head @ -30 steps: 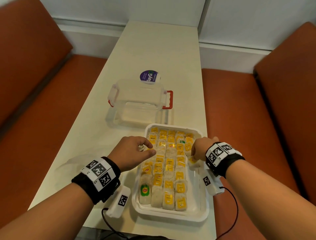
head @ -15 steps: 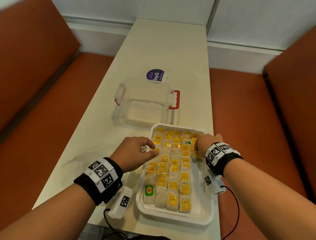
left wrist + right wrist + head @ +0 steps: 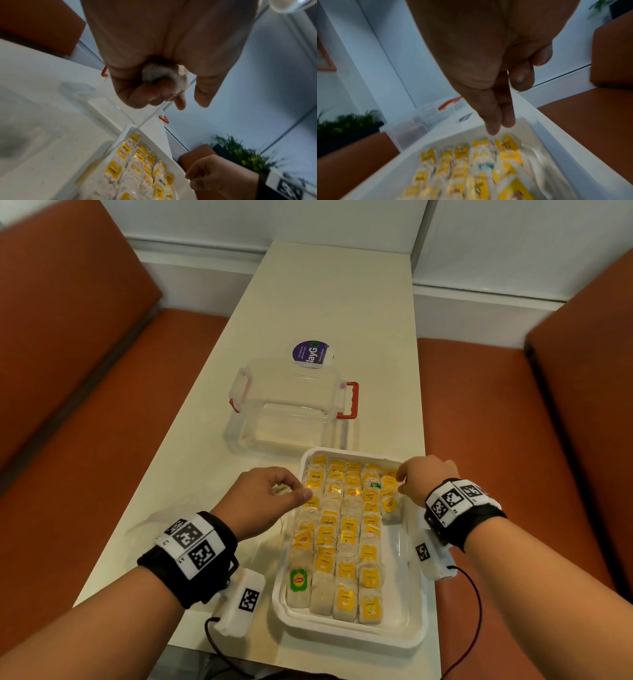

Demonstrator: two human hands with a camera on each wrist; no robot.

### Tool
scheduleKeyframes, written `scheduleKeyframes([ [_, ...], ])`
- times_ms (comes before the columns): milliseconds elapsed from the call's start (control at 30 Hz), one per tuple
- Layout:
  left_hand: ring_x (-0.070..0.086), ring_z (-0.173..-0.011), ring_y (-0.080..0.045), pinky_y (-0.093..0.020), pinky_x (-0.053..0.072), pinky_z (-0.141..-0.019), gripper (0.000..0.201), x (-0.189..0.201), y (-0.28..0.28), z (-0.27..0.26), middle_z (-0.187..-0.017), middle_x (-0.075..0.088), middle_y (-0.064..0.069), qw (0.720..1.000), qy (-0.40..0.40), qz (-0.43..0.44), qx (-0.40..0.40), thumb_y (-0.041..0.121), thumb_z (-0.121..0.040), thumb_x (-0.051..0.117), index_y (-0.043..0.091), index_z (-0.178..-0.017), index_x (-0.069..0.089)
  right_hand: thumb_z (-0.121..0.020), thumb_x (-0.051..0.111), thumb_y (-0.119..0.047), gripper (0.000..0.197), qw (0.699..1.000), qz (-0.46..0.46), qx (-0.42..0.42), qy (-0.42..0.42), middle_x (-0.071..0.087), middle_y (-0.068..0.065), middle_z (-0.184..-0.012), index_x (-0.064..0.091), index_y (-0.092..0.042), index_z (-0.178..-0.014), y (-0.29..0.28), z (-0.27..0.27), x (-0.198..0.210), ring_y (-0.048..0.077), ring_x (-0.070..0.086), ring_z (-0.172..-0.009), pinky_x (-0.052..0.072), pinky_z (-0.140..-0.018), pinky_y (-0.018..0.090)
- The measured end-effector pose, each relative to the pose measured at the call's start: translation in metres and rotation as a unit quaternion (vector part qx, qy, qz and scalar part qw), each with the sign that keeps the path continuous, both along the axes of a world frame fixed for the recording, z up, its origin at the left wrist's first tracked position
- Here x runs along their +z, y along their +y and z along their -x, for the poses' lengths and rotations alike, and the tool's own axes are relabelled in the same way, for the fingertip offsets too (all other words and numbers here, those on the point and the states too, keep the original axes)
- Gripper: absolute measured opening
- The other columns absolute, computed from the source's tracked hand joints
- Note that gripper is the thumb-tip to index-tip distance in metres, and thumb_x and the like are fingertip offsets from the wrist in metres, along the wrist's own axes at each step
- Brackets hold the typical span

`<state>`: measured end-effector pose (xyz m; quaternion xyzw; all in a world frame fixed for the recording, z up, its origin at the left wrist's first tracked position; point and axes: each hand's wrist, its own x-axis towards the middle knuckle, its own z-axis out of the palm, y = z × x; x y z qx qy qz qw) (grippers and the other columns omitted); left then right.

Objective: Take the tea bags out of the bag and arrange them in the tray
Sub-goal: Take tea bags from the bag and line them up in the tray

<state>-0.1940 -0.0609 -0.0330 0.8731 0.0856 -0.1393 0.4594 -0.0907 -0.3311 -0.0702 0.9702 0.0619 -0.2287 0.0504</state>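
Tray point(image 3: 349, 637) w/ tea bags point(image 3: 337, 542) in rows; left hand point(image 3: 263, 494) clutches crumpled tea bag point(image 3: 163, 75), right hand point(image 3: 423, 481) fingers extended, holding nothing.

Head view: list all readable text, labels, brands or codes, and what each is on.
"Lipton" on the green tag of the near-left tea bag in the tray.
"Lipton" on a yellow tag in the left column.
"RELAX" on a yellow tag near the far-left corner.
"layG", partly cut off, on the purple round sticker behind the clear box.
Other yellow tags: print too small to read.
Wristbands: square black-and-white marker codes, no words.
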Motion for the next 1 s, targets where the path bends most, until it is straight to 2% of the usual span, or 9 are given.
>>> scheduleKeyframes([
  [100, 0.039, -0.048, -0.014, -0.027, 0.038, -0.051, 0.031, 0.003, -0.002, 0.000, -0.059, 0.044, 0.002, 0.976, 0.055, 0.191, 0.091, 0.040, -0.092, 0.060, 0.011, -0.079, 0.059, -0.092, 0.055, -0.038, 0.018, 0.994, -0.100, -0.028, -0.039, 0.067, -0.009, -0.104, 0.066, -0.033, -0.105, -0.002, 0.009, 0.019, 0.016, 0.059, -0.099, 0.043, -0.089, 0.033],
  [200, 0.039, -0.047, -0.016, -0.025, 0.034, -0.047, 0.040, 0.012, -0.008, 0.002, -0.064, 0.043, -0.004, 0.912, 0.125, 0.350, 0.171, 0.045, -0.098, 0.046, 0.009, -0.084, 0.055, -0.092, 0.057, -0.035, 0.018, 0.964, -0.254, -0.033, -0.064, 0.067, -0.009, -0.095, 0.069, -0.028, -0.104, 0.008, 0.027, 0.037, 0.010, 0.061, -0.089, 0.045, -0.071, 0.022],
  [300, 0.042, -0.048, -0.018, -0.025, 0.033, -0.047, 0.046, 0.020, -0.013, 0.005, -0.064, 0.047, -0.004, 0.862, 0.156, 0.439, 0.202, 0.051, -0.098, 0.040, 0.009, -0.086, 0.056, -0.092, 0.060, -0.031, 0.017, 0.926, -0.372, -0.002, -0.056, 0.065, -0.013, -0.091, 0.070, -0.029, -0.105, 0.027, 0.050, 0.052, -0.003, 0.053, -0.071, 0.036, -0.063, 0.013],
  [400, 0.044, -0.050, -0.019, -0.026, 0.032, -0.050, 0.052, 0.027, -0.019, 0.009, -0.066, 0.050, -0.006, 0.842, 0.160, 0.477, 0.194, 0.054, -0.098, 0.034, 0.008, -0.090, 0.057, -0.090, 0.063, -0.032, 0.017, 0.891, -0.452, 0.028, -0.032, 0.063, -0.020, -0.087, 0.069, -0.032, -0.106, 0.048, 0.072, 0.067, -0.005, 0.053, -0.065, 0.039, -0.064, 0.013],
  [567, 0.050, -0.056, -0.021, -0.031, 0.039, -0.053, 0.060, 0.039, -0.025, 0.011, -0.074, 0.055, -0.013, 0.845, 0.140, 0.494, 0.149, 0.057, -0.098, 0.025, 0.006, -0.105, 0.055, -0.086, 0.066, -0.038, 0.009, 0.861, -0.506, 0.045, -0.017, 0.062, -0.022, -0.081, 0.066, -0.034, -0.094, 0.072, 0.093, 0.083, -0.006, 0.054, -0.065, 0.039, -0.059, 0.008],
  [667, 0.052, -0.058, -0.022, -0.033, 0.041, -0.055, 0.063, 0.041, -0.028, 0.012, -0.082, 0.061, -0.015, 0.861, 0.123, 0.479, 0.119, 0.058, -0.098, 0.020, 0.005, -0.111, 0.053, -0.083, 0.066, -0.046, 0.018, 0.865, -0.499, 0.007, -0.043, 0.061, -0.016, -0.076, 0.064, -0.030, -0.092, 0.081, 0.091, 0.084, -0.007, 0.052, -0.062, 0.039, -0.057, 0.012],
  [767, 0.052, -0.059, -0.022, -0.034, 0.038, -0.055, 0.065, 0.042, -0.029, 0.013, -0.086, 0.060, -0.016, 0.864, 0.107, 0.482, 0.098, 0.058, -0.098, 0.017, 0.005, -0.112, 0.051, -0.085, 0.066, -0.040, 0.015, 0.877, -0.476, 0.007, -0.066, 0.062, -0.014, -0.077, 0.067, -0.025, -0.089, 0.088, 0.087, 0.086, -0.007, 0.051, -0.061, 0.036, -0.058, 0.015],
  [900, 0.047, -0.059, -0.020, -0.030, 0.033, -0.053, 0.067, 0.036, -0.023, 0.010, -0.073, 0.056, -0.008, 0.872, 0.105, 0.469, 0.086, 0.065, -0.094, 0.020, 0.009, -0.109, 0.055, -0.088, 0.064, -0.034, 0.009, 0.861, -0.505, 0.004, -0.061, 0.063, -0.016, -0.073, 0.066, -0.028, -0.082, 0.091, 0.082, 0.095, -0.005, 0.052, -0.058, 0.036, -0.057, 0.014],
  [1000, 0.042, -0.055, -0.017, -0.027, 0.031, -0.050, 0.073, 0.029, -0.015, 0.008, -0.070, 0.053, -0.006, 0.885, 0.115, 0.442, 0.089, 0.074, -0.085, 0.024, 0.011, -0.106, 0.056, -0.089, 0.065, -0.031, 0.009, 0.838, -0.544, -0.004, -0.051, 0.060, -0.018, -0.070, 0.064, -0.029, -0.080, 0.090, 0.077, 0.106, -0.001, 0.051, -0.058, 0.042, -0.062, 0.019],
])
